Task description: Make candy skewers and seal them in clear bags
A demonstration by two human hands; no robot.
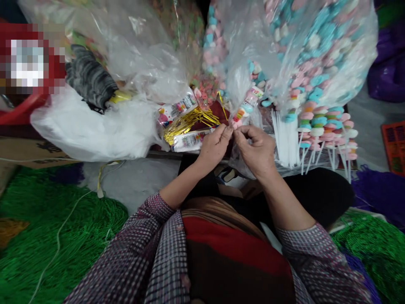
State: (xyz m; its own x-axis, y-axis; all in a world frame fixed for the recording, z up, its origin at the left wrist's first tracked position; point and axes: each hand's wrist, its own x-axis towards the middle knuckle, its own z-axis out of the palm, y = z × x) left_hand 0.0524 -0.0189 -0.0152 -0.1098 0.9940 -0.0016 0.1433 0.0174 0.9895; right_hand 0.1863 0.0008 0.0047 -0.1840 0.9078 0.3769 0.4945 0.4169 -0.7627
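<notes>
The grip is closed: the fingertips of the left hand (215, 147) and the right hand (257, 150) come together and pinch the near end of a clear printed candy packet (248, 103). Exactly what lies between the fingertips, plastic alone or a stick as well, is hidden.

The candy packet runs from the grip away from the body, leaning to the right, with its far end beside the large bags of sweets. Pink, white, blue and yellow pieces show through it, the closest just beyond the fingertips.

It looks light and soft, so it probably squashes and dents if squeezed along its middle. The film seems thin, crinkly and slightly slippery, and may tear under a hard pull. The gathered near end looks the best place to hold it, with a small, firm pinch; a loose hold there could let the far end droop or twist.

Left of the grip lie gold ties (186, 124), with flat printed wrappers (188, 141) beside them. Right of the grip, beyond the right hand, are white sticks (286, 143) and, farther right, candy skewers (332, 126). Behind the grip, toward the body, is the person's dark lap.
</notes>
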